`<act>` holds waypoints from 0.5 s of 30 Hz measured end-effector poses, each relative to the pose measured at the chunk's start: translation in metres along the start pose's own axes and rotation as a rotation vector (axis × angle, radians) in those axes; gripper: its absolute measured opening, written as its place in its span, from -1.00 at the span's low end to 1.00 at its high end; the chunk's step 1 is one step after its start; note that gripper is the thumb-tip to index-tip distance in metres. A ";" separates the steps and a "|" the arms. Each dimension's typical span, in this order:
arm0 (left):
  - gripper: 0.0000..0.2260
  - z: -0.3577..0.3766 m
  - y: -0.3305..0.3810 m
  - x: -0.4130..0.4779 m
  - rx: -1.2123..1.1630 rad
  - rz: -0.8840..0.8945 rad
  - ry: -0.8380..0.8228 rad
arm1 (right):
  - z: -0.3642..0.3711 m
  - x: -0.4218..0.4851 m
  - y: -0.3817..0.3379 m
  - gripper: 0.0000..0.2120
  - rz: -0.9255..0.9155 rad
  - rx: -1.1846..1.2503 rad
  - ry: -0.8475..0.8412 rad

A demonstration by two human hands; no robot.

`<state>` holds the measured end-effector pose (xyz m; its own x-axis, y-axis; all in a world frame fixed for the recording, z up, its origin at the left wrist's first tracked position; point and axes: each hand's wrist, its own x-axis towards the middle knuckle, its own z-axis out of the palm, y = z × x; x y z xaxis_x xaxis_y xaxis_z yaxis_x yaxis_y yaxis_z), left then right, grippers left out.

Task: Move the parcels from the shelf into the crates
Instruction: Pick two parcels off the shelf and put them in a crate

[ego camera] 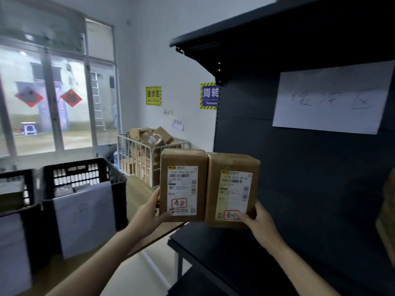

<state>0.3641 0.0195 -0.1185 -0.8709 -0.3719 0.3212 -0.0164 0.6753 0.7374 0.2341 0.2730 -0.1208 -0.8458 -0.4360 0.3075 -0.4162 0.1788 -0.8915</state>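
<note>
The left hand (149, 212) grips the lower left edge of the left parcel (183, 184), thumb on its labelled face, and the right hand (258, 223) grips the lower right corner of the right parcel (233, 189), thumb on its label. The two brown boxes stand upright and touch side by side, held up between the hands just above the left front end of the dark shelf (213, 248). To the left, two black crates (85, 165) sit side by side on the wooden worktop (136, 193), well apart from the parcels, with paper sheets hanging on their fronts. Beyond them, a wire cage (136, 159) piled with boxes stands by the wall, under a yellow sign (153, 96).
</note>
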 end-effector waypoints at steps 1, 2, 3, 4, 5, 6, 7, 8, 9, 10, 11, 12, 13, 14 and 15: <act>-0.35 -0.013 -0.008 -0.008 -0.011 -0.015 0.015 | 0.015 -0.002 -0.006 -0.64 -0.006 0.014 -0.017; -0.35 -0.026 -0.016 -0.017 -0.018 -0.030 0.032 | 0.030 -0.004 -0.012 -0.65 -0.013 0.026 -0.033; -0.36 -0.039 -0.024 -0.026 -0.021 -0.044 0.053 | 0.046 -0.007 -0.018 -0.65 -0.018 0.037 -0.045; -0.38 -0.053 -0.033 -0.037 -0.028 -0.057 0.073 | 0.063 -0.009 -0.025 -0.65 -0.025 0.045 -0.058; -0.40 -0.067 -0.040 -0.047 -0.042 -0.072 0.092 | 0.080 -0.012 -0.032 -0.65 -0.032 0.055 -0.070; -0.42 -0.081 -0.048 -0.058 -0.058 -0.092 0.109 | 0.097 -0.015 -0.039 -0.65 -0.038 0.067 -0.090; -0.43 -0.095 -0.057 -0.069 -0.068 -0.118 0.124 | 0.115 -0.019 -0.045 -0.65 -0.039 0.081 -0.112; -0.43 -0.110 -0.065 -0.080 -0.072 -0.145 0.139 | 0.132 -0.023 -0.051 -0.65 -0.040 0.094 -0.137; -0.41 -0.124 -0.075 -0.091 -0.073 -0.171 0.155 | 0.150 -0.027 -0.056 -0.64 -0.039 0.107 -0.165; -0.38 -0.138 -0.086 -0.102 -0.073 -0.193 0.172 | 0.168 -0.031 -0.060 -0.64 -0.034 0.124 -0.194; -0.35 -0.152 -0.096 -0.114 -0.073 -0.212 0.191 | 0.186 -0.035 -0.066 -0.63 -0.024 0.151 -0.224; -0.33 -0.166 -0.106 -0.125 -0.074 -0.228 0.213 | 0.204 -0.039 -0.071 -0.64 -0.016 0.176 -0.253; -0.32 -0.179 -0.115 -0.137 -0.075 -0.243 0.236 | 0.221 -0.043 -0.076 -0.64 -0.013 0.193 -0.280; -0.33 -0.193 -0.124 -0.148 -0.084 -0.260 0.258 | 0.240 -0.047 -0.081 -0.65 -0.016 0.196 -0.302; -0.33 -0.205 -0.132 -0.160 -0.099 -0.279 0.280 | 0.257 -0.051 -0.086 -0.65 -0.018 0.196 -0.323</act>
<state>0.6063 -0.1407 -0.1450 -0.6723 -0.7003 0.2401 -0.1740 0.4647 0.8682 0.3987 0.0530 -0.1450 -0.6772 -0.6986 0.2310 -0.3323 0.0103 -0.9431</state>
